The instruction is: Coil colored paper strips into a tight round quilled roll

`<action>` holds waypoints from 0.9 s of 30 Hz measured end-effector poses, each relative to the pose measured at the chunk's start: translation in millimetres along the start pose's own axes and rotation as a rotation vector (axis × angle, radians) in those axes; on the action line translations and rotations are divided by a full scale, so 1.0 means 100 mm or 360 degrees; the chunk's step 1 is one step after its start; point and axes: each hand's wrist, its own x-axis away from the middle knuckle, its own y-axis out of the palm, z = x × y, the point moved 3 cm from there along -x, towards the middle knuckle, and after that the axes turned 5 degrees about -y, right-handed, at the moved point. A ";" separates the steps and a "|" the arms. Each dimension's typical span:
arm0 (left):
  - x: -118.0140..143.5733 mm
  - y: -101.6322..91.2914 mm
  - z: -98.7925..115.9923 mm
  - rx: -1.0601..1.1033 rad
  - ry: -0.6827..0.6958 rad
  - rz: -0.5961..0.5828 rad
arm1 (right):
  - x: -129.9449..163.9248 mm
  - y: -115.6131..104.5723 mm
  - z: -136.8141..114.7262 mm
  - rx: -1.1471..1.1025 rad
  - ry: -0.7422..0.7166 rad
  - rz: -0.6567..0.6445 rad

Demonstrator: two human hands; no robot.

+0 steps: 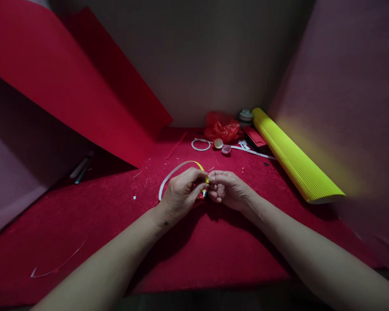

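Observation:
Both hands meet over the middle of the red-covered table. Between the fingertips is a small yellow piece, part of a yellow and white paper strip (176, 168) that loops out behind my left hand. My left hand (184, 188) is closed in a pinch on the strip. My right hand (227, 188) pinches the yellow end from the other side, its lower fingers curled. Something small, red and silvery shows below the fingertips, partly hidden by my left hand; I cannot make out what it is.
A rolled yellow corrugated sheet (294, 160) lies at right. Behind stand a red plastic bag (222, 127), a jar (245, 115), a white coil (200, 144) and two small rolls (218, 144). A large red sheet (68, 82) leans at left above pens (82, 167). Scraps dot the red cloth (230, 255).

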 end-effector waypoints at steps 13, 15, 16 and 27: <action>0.00 0.01 -0.02 -0.0152 0.0184 -0.0017 | 0.00 -0.01 0.00 0.0051 0.0026 0.0029; 0.00 0.02 -0.02 -0.0185 0.0205 -0.0024 | 0.00 -0.01 -0.01 0.0059 0.0034 0.0031; 0.00 0.02 -0.02 -0.0200 0.0220 -0.0024 | 0.00 -0.01 -0.01 0.0063 0.0037 0.0029; 0.01 0.04 -0.01 -0.0262 0.0282 -0.0055 | 0.00 -0.02 -0.02 0.0098 0.0036 0.0026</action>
